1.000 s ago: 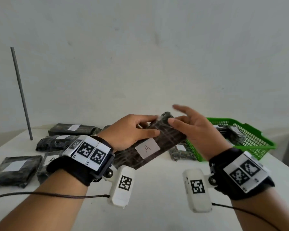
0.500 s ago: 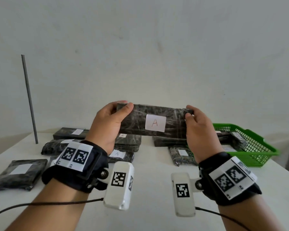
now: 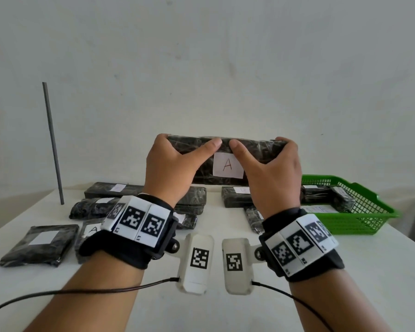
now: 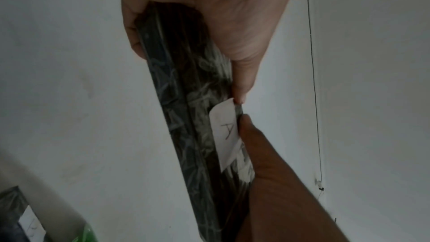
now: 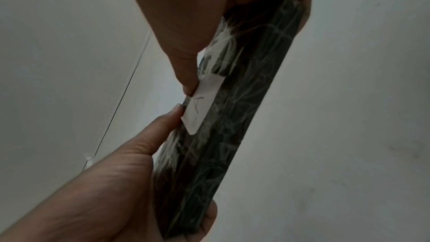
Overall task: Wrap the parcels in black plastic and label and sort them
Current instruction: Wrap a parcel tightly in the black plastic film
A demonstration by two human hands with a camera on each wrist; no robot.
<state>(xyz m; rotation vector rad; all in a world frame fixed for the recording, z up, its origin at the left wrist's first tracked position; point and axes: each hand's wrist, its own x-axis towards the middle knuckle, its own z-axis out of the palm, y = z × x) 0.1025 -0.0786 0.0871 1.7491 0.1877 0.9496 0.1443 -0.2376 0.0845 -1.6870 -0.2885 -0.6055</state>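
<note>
I hold a long flat parcel wrapped in black plastic (image 3: 256, 152) upright in the air in front of the wall. A white label marked "A" (image 3: 227, 167) sits on the face turned to me. My left hand (image 3: 175, 161) grips its left end, thumb stretched along the front, fingers behind. My right hand (image 3: 271, 168) grips the right end the same way. The two thumb tips nearly meet just above the label. In the left wrist view the parcel (image 4: 186, 126) and label (image 4: 227, 132) run edge-on; the right wrist view shows the same parcel (image 5: 232, 117) and label (image 5: 202, 102).
Several wrapped, labelled parcels (image 3: 41, 244) lie across the white table (image 3: 249, 307), mostly at the left and behind my hands. A green plastic basket (image 3: 359, 219) at the right holds more parcels. A thin dark rod (image 3: 52, 142) stands at the back left. The table's right edge is near the basket.
The parcel went from tilted and low to level and raised. My hands slid inward from its ends, and the thumbs now nearly meet above the label.
</note>
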